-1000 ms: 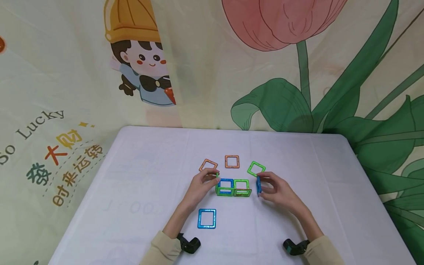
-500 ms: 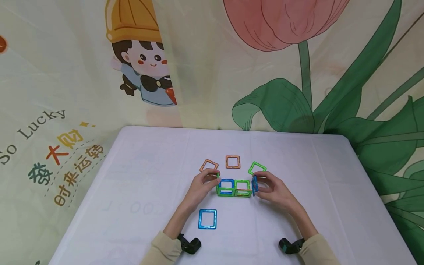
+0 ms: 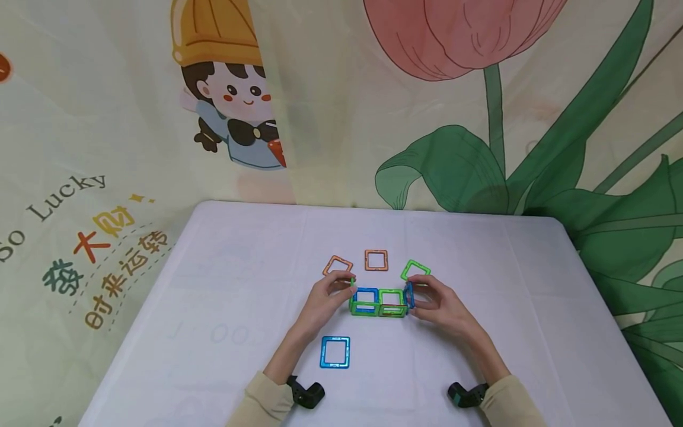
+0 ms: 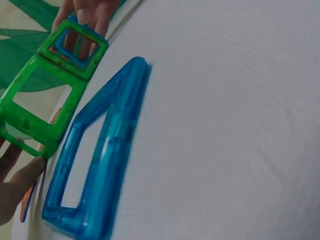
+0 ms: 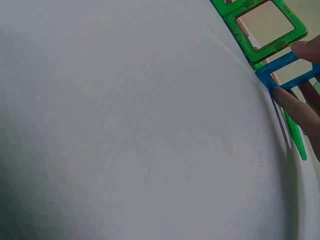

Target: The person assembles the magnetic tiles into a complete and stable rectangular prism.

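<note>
A low row of square magnetic tiles stands upright on the white table, with green tiles (image 4: 32,122) along the front and a blue tile (image 3: 366,290) behind. My left hand (image 3: 326,299) grips a green tile (image 3: 352,282) at the row's left end, fingertips at its edge. At the right end my right hand (image 3: 445,305) pinches an upright blue tile (image 5: 278,63) between thumb and fingers. That tile's edge meets the end of the green front tile (image 5: 267,49). Part of the left end is hidden behind the left fingers.
One loose blue tile (image 3: 323,353) lies in front of the row. Behind it lie two orange tiles (image 3: 376,251) and a green tile (image 3: 420,265) close to the right hand. The white table (image 3: 256,249) ends at a printed cloth backdrop (image 3: 320,118).
My right hand has moved left, bringing its blue tile from a gap beside the row up against the right end. The left hand has kept its grip in place.
</note>
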{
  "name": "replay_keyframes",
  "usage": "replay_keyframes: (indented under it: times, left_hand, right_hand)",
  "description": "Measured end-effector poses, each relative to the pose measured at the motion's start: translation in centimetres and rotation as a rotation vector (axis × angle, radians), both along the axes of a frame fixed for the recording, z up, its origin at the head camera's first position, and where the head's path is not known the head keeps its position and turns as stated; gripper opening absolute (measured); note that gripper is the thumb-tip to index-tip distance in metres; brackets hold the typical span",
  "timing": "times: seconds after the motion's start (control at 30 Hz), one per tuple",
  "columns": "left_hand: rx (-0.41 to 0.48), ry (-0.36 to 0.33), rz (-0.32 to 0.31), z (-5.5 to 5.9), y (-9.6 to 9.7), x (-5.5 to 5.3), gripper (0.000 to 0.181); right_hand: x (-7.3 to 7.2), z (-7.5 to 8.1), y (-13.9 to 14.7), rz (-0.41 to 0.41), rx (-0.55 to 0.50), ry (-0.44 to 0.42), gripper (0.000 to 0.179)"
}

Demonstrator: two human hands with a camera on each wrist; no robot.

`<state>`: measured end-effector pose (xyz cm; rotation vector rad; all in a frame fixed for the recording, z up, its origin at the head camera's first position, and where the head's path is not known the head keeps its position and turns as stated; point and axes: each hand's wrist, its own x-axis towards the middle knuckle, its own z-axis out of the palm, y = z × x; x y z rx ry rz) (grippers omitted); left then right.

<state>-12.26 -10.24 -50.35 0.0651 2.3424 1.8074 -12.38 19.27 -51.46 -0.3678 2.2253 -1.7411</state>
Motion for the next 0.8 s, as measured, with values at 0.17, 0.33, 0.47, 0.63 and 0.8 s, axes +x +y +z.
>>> replay_keyframes:
  times: [0.17, 0.33, 0.47, 0.63, 0.8]
  left_hand:
    - [-0.002, -0.008, 0.003, -0.01, -0.01, -0.03, 0.032]
    - [-0.002, -0.005, 0.005, -0.06, -0.02, -0.06, 0.032]
    - [-0.009, 0.001, 0.008, -0.12, 0.03, -0.12, 0.032]
    - [-0.017, 0.008, 0.010, -0.15, 0.09, -0.18, 0.032]
    - [-0.011, 0.015, 0.017, -0.17, 0.19, -0.14, 0.033]
  right_hand:
    - [-0.10, -0.11, -0.10, 0.004, -0.015, -0.006, 0.070]
    - [-0.14, 0.00, -0.22, 0.010, -0.011, -0.012, 0.069]
    - [-0.21, 0.09, -0.29, 0.003, 0.004, -0.029, 0.070]
    - [-0.33, -0.01, -0.30, 0.004, 0.014, -0.026, 0.071]
    - [-0.30, -0.13, -0.29, 0.012, 0.040, 0.000, 0.076]
